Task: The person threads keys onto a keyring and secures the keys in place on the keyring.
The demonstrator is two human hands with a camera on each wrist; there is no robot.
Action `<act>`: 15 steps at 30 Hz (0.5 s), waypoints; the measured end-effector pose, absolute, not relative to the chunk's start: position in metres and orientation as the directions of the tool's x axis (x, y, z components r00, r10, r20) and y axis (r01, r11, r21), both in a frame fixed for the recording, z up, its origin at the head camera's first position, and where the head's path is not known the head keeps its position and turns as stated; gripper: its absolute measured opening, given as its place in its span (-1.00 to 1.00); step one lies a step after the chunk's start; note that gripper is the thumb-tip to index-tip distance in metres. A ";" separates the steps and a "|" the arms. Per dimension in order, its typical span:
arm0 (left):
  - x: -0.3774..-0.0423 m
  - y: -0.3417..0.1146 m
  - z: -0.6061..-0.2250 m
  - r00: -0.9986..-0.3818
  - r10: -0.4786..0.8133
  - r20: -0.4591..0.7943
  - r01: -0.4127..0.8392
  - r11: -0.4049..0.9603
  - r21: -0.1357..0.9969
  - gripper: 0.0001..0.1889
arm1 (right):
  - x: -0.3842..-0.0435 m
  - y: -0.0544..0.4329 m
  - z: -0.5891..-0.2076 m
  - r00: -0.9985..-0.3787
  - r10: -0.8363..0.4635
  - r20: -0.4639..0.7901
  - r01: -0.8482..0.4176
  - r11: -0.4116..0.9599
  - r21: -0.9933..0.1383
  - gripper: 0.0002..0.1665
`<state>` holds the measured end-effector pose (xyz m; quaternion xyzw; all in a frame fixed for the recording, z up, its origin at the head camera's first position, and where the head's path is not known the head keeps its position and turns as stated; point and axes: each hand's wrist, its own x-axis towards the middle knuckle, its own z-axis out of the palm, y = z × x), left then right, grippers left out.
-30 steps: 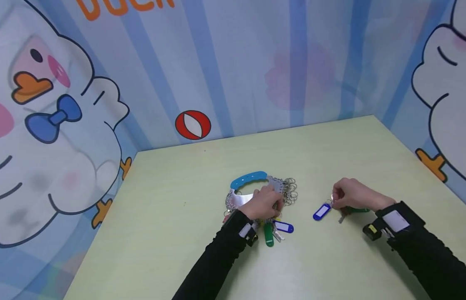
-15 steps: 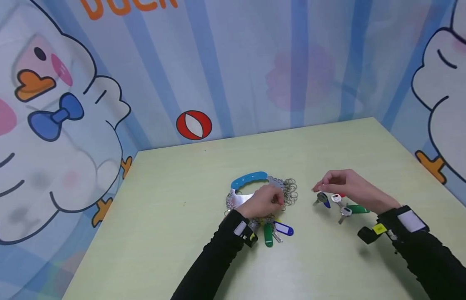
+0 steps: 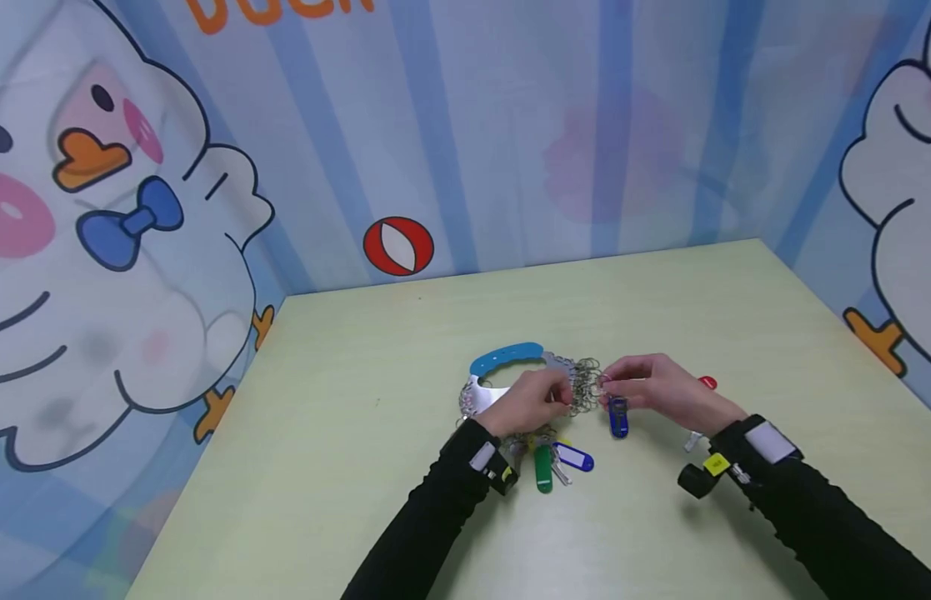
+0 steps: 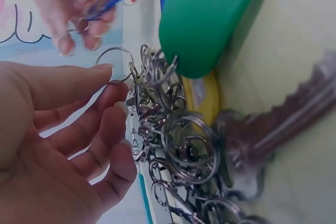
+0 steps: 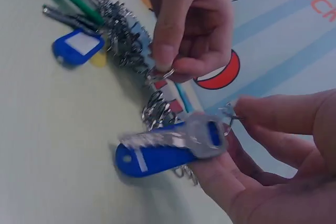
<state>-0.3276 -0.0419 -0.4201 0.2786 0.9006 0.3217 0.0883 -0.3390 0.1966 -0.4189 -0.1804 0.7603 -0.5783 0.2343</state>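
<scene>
My left hand (image 3: 527,402) pinches a small split ring (image 4: 115,49) between thumb and index finger, at the edge of a large metal key ring with a blue grip (image 3: 506,356). Several small rings hang around that key ring. To its right, my right hand (image 3: 663,390) holds another small ring between thumb and fingers. From this one dangle a blue key tag (image 5: 137,165) and a silver key (image 5: 197,137). A green tag (image 3: 543,468), a blue tag with a white label (image 3: 575,457) and keys hang from the large key ring's near side. The left hand covers part of it.
Behind my right hand a red tag (image 3: 708,382) lies on the pale table (image 3: 345,467), and a key (image 3: 693,441) shows beside the right wrist, partly hidden. A printed duck curtain (image 3: 510,150) borders the table at the back and sides.
My right hand has lifted the blue tag and key off the table and carried them left, close to the left hand. The left hand stays at the large key ring.
</scene>
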 end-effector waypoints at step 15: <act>-0.330 -0.043 -0.426 -0.824 0.564 0.051 0.466 0.625 0.626 -0.92 | -0.332 0.186 -0.425 -0.888 -0.450 0.100 -0.405 0.660 -0.632 -0.86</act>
